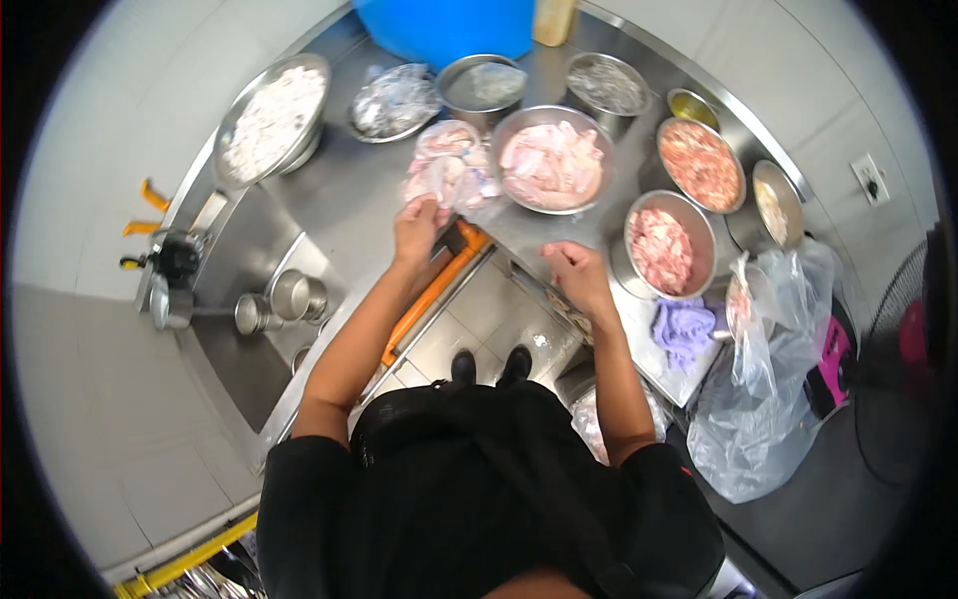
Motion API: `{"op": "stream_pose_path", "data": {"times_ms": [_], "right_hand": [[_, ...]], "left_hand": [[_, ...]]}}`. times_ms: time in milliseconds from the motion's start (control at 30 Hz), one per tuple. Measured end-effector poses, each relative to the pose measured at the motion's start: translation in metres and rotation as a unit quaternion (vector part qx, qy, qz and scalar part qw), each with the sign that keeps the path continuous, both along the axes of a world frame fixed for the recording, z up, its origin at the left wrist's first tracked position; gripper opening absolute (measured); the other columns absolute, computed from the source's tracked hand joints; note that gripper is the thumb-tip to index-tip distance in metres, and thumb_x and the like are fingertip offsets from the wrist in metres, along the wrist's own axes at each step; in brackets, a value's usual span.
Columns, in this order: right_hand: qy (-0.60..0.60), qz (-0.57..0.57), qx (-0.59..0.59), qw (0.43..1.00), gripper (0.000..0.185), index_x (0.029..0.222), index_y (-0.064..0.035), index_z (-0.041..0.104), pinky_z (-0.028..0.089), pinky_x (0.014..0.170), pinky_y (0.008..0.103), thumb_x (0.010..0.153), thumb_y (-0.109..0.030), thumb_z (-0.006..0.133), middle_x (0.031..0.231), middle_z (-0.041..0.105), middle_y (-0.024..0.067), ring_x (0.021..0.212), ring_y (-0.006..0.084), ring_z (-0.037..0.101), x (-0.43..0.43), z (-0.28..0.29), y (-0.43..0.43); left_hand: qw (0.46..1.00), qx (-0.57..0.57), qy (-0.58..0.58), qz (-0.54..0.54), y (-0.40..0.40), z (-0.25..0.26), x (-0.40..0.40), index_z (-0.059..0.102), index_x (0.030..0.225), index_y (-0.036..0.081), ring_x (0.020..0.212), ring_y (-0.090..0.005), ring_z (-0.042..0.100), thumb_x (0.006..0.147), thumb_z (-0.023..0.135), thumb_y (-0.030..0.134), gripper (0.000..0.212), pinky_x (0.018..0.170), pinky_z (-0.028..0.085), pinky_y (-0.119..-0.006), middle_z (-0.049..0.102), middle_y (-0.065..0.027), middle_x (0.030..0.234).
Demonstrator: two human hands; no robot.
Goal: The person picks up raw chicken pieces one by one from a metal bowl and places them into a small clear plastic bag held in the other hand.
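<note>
My left hand [418,230] is at the near edge of a clear plastic bag of pale raw meat [447,168], its fingertips pinching the plastic. Just right of the bag stands a round steel bowl [608,176] of raw chicken pieces [551,163]. My right hand [578,273] is over the counter's front edge, below that bowl, with its fingers curled in and nothing visible in them. Nearest to it on the right is a deep steel pot [700,224] full of chopped pink meat [660,251].
Sink basin [247,367] with steel cups [292,294] lies left. Bowls of white pieces [275,123] and minced meat [702,165] flank the counter; a blue container [445,26] stands behind. A purple cloth [682,329], plastic bags [756,434] and a fan [902,292] are right.
</note>
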State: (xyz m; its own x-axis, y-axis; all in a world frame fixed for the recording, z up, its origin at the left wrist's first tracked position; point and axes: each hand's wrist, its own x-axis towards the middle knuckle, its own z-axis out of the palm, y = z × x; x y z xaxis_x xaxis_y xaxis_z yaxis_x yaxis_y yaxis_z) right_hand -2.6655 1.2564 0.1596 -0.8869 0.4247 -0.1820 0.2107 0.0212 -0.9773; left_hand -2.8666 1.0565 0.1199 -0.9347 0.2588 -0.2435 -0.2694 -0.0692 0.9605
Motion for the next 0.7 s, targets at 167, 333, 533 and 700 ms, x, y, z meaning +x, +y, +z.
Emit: {"op": "stream_pose_path", "data": {"times_ms": [167,333,533,700], "right_hand": [[0.065,0.026,0.080,0.994,0.021,0.094,-0.0014,0.067,0.049,0.073,0.0316,0.091,-0.020,0.059,0.081,0.066,0.0115,0.076,0.0162,0.061,0.018,-0.002,0.008],[0.002,0.033,-0.011,0.999,0.025,0.091,-0.0005,0.064,0.042,0.061,0.0282,0.092,-0.025,0.059,0.067,0.055,0.0026,0.064,0.0083,0.045,0.062,0.032,0.024],[-0.009,-0.022,0.001,1.000,0.025,0.098,-0.0011,0.066,0.044,0.066,0.0244,0.093,-0.025,0.059,0.074,0.060,-0.0001,0.070,0.0057,0.050,0.144,0.039,0.039],[0.044,-0.112,0.008,0.993,0.023,0.100,0.0006,0.065,0.044,0.066,0.0231,0.094,-0.021,0.060,0.080,0.061,-0.0015,0.073,0.0054,0.051,0.210,0.050,0.035]], "left_hand": [[0.865,-0.344,0.328,-0.163,-0.026,0.025,-0.009,0.066,0.103,-0.002,0.067,-0.0132,0.056,0.098,0.050,0.035,0.041,0.063,0.047,-0.031,0.065,-0.0072,0.077],[0.782,-0.501,0.356,-0.108,-0.027,0.082,0.000,0.067,0.076,-0.005,0.065,-0.0342,0.062,0.097,0.047,0.030,0.046,0.065,0.046,-0.042,0.064,-0.0174,0.071],[0.800,-0.246,0.494,-0.236,0.070,0.134,0.033,0.066,0.084,-0.006,0.075,-0.0291,0.062,0.097,0.048,0.022,0.036,0.069,0.046,-0.037,0.064,-0.0175,0.080],[0.791,-0.068,0.434,-0.426,0.221,0.158,0.122,0.065,0.099,-0.003,0.083,-0.0146,0.060,0.091,0.058,0.008,0.016,0.072,0.047,-0.027,0.065,-0.0087,0.092]]}}
